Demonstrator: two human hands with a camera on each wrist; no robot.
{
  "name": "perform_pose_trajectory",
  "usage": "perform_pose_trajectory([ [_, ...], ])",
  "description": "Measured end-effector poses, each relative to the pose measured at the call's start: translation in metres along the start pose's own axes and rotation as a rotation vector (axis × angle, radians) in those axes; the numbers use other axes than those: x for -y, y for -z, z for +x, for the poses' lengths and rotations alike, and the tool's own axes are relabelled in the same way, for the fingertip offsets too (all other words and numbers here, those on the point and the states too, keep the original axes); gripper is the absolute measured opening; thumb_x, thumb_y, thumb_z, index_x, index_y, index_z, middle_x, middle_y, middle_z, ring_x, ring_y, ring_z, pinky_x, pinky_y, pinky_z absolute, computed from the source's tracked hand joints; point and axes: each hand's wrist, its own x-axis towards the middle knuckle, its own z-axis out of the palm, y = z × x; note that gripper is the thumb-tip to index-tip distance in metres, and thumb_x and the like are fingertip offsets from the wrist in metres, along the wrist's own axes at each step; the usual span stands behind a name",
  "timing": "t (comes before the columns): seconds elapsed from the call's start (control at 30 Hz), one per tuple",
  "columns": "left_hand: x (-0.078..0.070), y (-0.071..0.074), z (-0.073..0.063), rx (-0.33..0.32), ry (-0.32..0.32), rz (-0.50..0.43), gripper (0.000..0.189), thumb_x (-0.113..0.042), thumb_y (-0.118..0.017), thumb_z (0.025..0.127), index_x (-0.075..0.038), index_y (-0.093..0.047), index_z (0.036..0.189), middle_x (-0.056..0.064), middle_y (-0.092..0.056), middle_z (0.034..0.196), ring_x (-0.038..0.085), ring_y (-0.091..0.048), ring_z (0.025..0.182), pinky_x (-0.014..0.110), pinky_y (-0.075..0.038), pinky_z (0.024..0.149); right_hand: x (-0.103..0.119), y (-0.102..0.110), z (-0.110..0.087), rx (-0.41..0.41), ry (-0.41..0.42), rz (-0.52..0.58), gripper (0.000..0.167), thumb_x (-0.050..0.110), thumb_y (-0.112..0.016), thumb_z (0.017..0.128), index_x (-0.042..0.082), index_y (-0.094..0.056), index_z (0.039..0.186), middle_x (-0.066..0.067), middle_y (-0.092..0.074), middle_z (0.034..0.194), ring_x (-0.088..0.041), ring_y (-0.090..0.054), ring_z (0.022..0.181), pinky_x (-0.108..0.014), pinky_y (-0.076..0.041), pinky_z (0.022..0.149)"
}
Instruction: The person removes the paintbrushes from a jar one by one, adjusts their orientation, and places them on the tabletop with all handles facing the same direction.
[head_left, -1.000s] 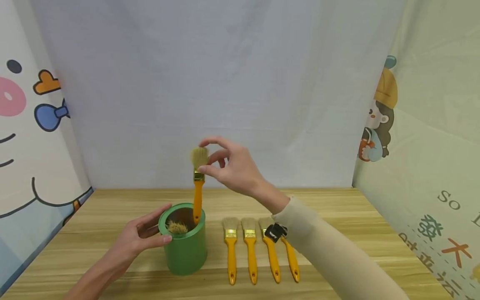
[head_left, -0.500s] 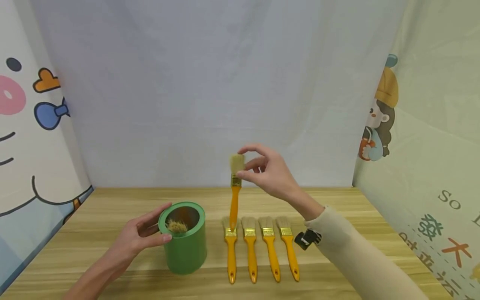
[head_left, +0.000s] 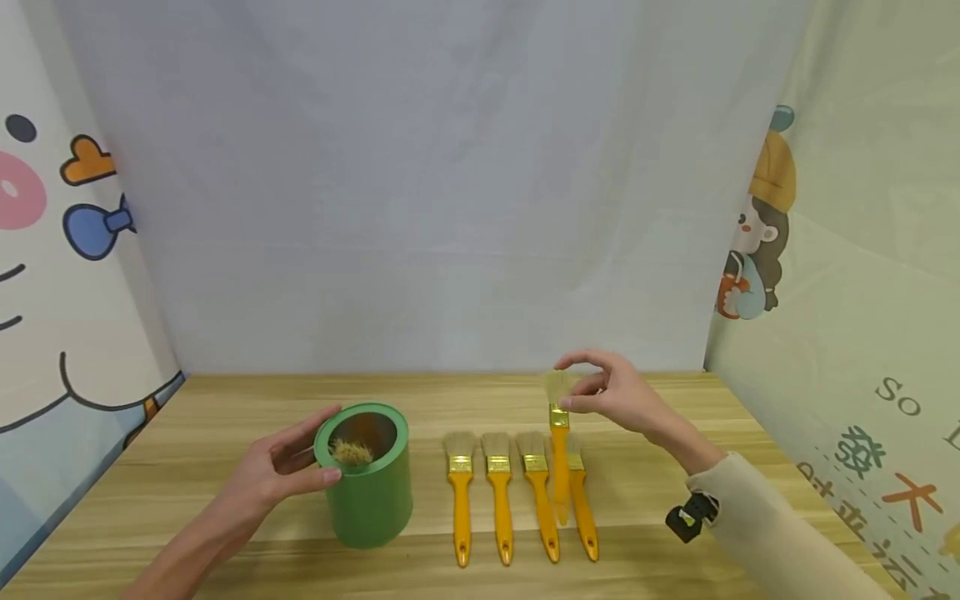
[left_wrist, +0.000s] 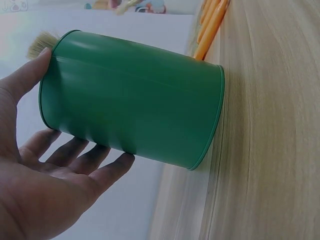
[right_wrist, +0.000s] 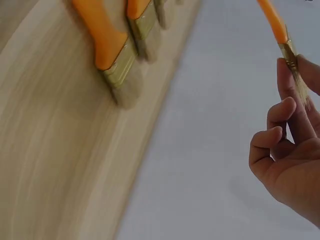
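My left hand (head_left: 281, 467) holds a green can (head_left: 371, 504) from its left side, thumb at the rim and fingers against the wall, as the left wrist view shows. Bristles of a brush (head_left: 351, 452) show inside the can's mouth. My right hand (head_left: 618, 396) pinches a paintbrush (head_left: 559, 450) near its metal band, between thumb and fingertips. That brush hangs bristles up, its orange handle pointing down, and overlaps the rightmost brush of the row in the head view. In the right wrist view the held paintbrush (right_wrist: 287, 50) appears well apart from the brushes on the table.
Several orange-handled paintbrushes lie in a row right of the can, bristles away from me: a leftmost brush (head_left: 461, 500), a second (head_left: 500, 500), a third (head_left: 542, 500) and a rightmost brush (head_left: 583, 508). The wooden table (head_left: 247, 400) ends at a pale cloth backdrop (head_left: 420, 208).
My right hand has carried the paintbrush from over the can's mouth rightward across the row and lowered it near the rightmost brush. The left hand and the can have stayed in place.
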Motion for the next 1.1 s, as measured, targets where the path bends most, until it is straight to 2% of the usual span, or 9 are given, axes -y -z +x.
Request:
perform_pose_trajectory([
  [0.2,0.000,0.001,0.000,-0.009,-0.014,0.006,0.074,-0.013,-0.072,0.100,-0.017,-0.038,0.166,0.021,-0.042,0.162,0.049,-0.044,0.143,0.040,-0.051,0.101,-0.025,0.017,-0.017,0.011,-0.114,0.023,0.050,0.010,-0.077,0.098,-0.002,-0.058,0.142,-0.014,-0.078,0.098,-0.028,-0.074,0.097,-0.046,-0.054,0.091],
  [0.43,0.000,0.000,-0.001,-0.009,-0.018,-0.007,0.073,-0.011,-0.072,0.100,-0.016,-0.038,0.166,0.021,-0.042,0.161,0.048,-0.045,0.142,0.034,-0.053,0.097,-0.052,0.031,-0.030,0.034,-0.185,-0.012,0.051,0.011,-0.078,0.096,-0.004,-0.058,0.140,-0.014,-0.078,0.099,-0.037,-0.073,0.096,-0.043,-0.052,0.077],
  [0.53,-0.001,0.000,-0.001,-0.008,-0.014,-0.012,0.073,-0.011,-0.071,0.101,-0.016,-0.039,0.166,0.021,-0.042,0.161,0.048,-0.045,0.142,0.034,-0.053,0.097,-0.063,0.034,-0.034,0.052,-0.208,-0.022,0.049,0.011,-0.079,0.095,-0.003,-0.059,0.138,-0.013,-0.079,0.098,-0.040,-0.073,0.096,-0.045,-0.053,0.077],
  [0.63,-0.002,-0.001,-0.001,-0.008,-0.008,-0.018,0.073,-0.012,-0.072,0.100,-0.016,-0.039,0.165,0.020,-0.042,0.162,0.048,-0.045,0.142,0.034,-0.053,0.098,-0.070,0.034,-0.036,0.069,-0.224,-0.023,0.049,0.011,-0.080,0.094,-0.004,-0.059,0.136,-0.014,-0.079,0.096,-0.039,-0.073,0.096,-0.048,-0.054,0.078],
  [0.83,-0.003,0.000,-0.001,-0.006,-0.001,-0.016,0.073,-0.013,-0.072,0.100,-0.015,-0.039,0.165,0.020,-0.042,0.162,0.049,-0.044,0.143,0.036,-0.052,0.099,-0.083,0.030,-0.037,0.096,-0.252,0.020,0.047,0.008,-0.079,0.094,-0.005,-0.060,0.135,-0.016,-0.078,0.094,-0.030,-0.075,0.092,-0.050,-0.057,0.089],
  [1.1,-0.004,0.000,-0.002,-0.002,-0.003,-0.012,0.074,-0.013,-0.072,0.100,-0.015,-0.038,0.166,0.021,-0.041,0.162,0.049,-0.045,0.143,0.039,-0.052,0.100,-0.098,0.021,-0.037,0.080,-0.284,-0.024,0.042,0.003,-0.078,0.092,-0.008,-0.063,0.129,-0.016,-0.078,0.093,-0.026,-0.075,0.089,-0.039,-0.056,0.082],
])
